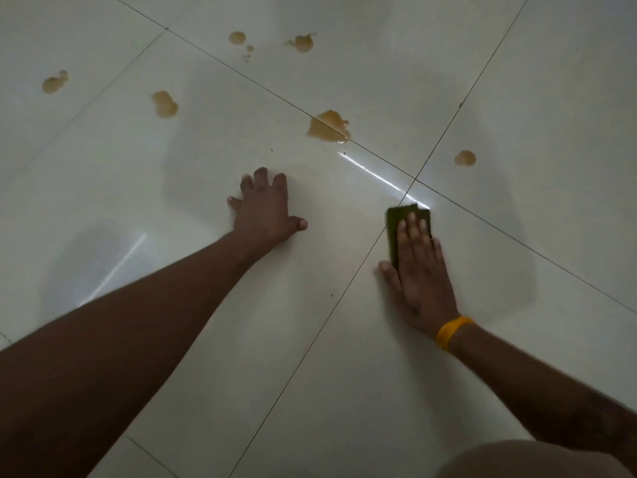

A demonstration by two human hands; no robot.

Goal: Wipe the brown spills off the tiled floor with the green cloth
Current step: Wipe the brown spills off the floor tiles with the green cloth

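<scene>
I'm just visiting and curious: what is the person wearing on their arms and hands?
Both forearms are bare, with no sleeves in view, and neither the left hand nor the right hand has a glove. The only thing worn is a yellow band on the right wrist.

Dim, soft picture; bright glare streaks on the glossy tiled floor (362, 339)

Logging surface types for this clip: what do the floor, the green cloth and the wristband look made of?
Floor: glazed ceramic or similar polished tile, judging by the thin dark grout lines and bright glare streaks. Green cloth: dull, dark, flat rectangular pad under the right hand, possibly a scouring pad or folded fabric; weave not visible. Wristband: smooth, plain yellow-orange, likely silicone or rubber.
</scene>
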